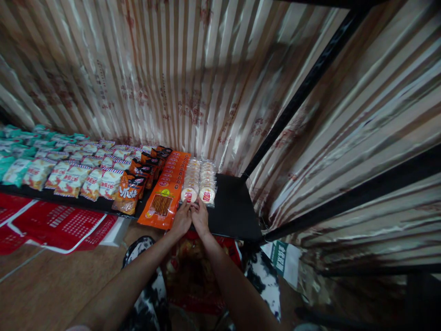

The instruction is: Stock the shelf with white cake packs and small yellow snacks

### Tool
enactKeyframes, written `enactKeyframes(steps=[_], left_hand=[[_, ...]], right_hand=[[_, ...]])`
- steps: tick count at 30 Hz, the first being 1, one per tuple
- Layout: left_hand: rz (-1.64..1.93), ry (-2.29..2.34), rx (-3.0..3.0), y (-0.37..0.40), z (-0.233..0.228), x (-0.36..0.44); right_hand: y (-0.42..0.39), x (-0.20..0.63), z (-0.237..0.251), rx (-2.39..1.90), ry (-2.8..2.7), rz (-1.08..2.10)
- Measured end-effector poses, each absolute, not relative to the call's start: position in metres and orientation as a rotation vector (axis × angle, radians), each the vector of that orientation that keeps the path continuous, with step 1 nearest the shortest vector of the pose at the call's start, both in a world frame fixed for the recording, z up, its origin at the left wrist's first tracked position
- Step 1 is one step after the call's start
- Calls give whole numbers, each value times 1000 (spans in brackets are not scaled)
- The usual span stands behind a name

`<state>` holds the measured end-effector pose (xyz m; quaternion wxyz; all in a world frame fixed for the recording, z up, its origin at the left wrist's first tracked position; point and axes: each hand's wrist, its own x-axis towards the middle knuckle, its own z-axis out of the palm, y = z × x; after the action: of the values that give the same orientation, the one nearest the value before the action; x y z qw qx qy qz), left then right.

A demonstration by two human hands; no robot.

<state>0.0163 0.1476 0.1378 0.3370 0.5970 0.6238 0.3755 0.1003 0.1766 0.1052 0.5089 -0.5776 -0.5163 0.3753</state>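
Two rows of round, pale packets (207, 195) in clear wrap, with red labels on the front ones, stand near the shelf's right end. My left hand (182, 218) is at the lower edge of the front left packet (189, 195). Close beside it, my right hand (200, 217) reaches the gap between the two front packets. The fingertips of both hands meet there, bent and drawn together. Whatever they may pinch is too small to make out. Flat orange snack bags (160, 202) with a window lie overlapped just left of my hands.
The black shelf (230, 207) also carries orange bags (129, 193), white-and-orange bags (74, 180) and green bags (17, 171). Red baskets (65, 223) sit below left, and a red container (196, 276) between my legs. A striped curtain hangs behind; black posts (292, 105) rise on the right.
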Motion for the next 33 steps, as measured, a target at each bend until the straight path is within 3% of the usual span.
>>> enactKeyframes(steps=[11,17,21,33], left_hand=[[731,1699,1727,148,147,16],[692,1755,1822,151,142,13],[723,1773,1884,150,137,10],[799,1773,1933,154,117,15]], right_hand=[[170,105,107,-1418,-1286,849],[162,122,113,-1588,-1478,325],[163,133,109,-1640,-1541,145],[169,135,103,-1777,-1658,72]])
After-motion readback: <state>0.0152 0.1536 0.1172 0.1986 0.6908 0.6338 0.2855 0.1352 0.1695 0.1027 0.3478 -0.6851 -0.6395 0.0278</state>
